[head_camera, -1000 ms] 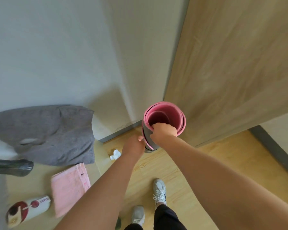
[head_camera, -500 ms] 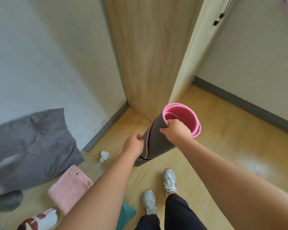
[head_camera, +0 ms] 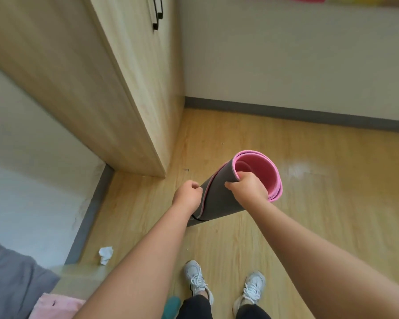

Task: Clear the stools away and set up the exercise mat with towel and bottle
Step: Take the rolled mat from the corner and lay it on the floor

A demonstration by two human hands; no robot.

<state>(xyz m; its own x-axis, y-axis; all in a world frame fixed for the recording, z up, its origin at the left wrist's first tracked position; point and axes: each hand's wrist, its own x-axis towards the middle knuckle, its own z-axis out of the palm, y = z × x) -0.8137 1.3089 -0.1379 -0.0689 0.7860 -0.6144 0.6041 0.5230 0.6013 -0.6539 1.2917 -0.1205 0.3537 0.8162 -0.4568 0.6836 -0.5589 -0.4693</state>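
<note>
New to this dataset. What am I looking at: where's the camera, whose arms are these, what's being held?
No robot here: a person works with bare hands. Every picture comes from one wide-angle camera worn on the head, looking forward and down, so the arms reach in from the bottom edge. The right hand grips the top rim of a rolled mat, grey outside, pink inside, held tilted. The left hand is curled at the mat's loose outer edge and seems to pinch it. Below is a wooden floor with the person's white shoes, a crumpled white scrap by the wall, and a pink towel beside grey fabric at the lower left. A wooden cabinet stands in the corner.
</note>
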